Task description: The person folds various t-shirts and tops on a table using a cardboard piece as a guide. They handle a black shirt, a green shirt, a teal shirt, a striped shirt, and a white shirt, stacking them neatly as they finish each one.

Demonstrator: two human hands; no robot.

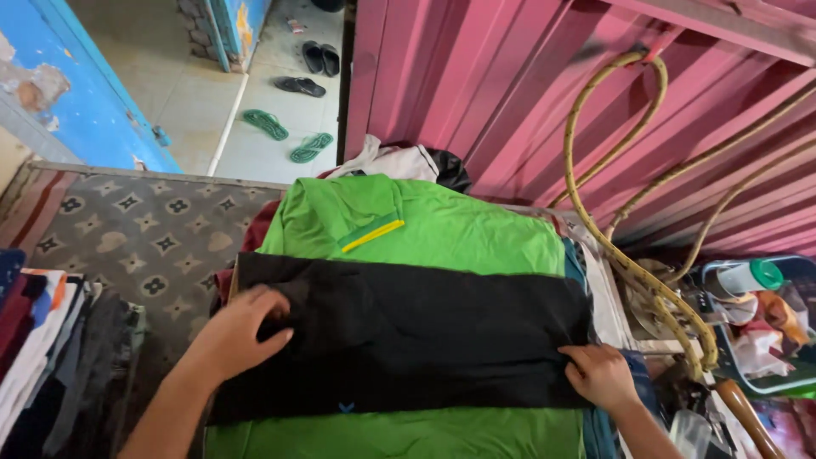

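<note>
A black garment (pixel 399 336) is laid across the green shirt (pixel 425 225), one fold seemingly made; its left part is pressed by the open left hand (pixel 242 327); its right edge is pinched by the right hand (pixel 599 374); further folding seems left.

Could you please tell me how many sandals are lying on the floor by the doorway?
6, in three pairs: two dark sandals farthest away, two dark sandals just nearer, and two green sandals nearest the patterned mat. More may lie beyond the frame.
</note>
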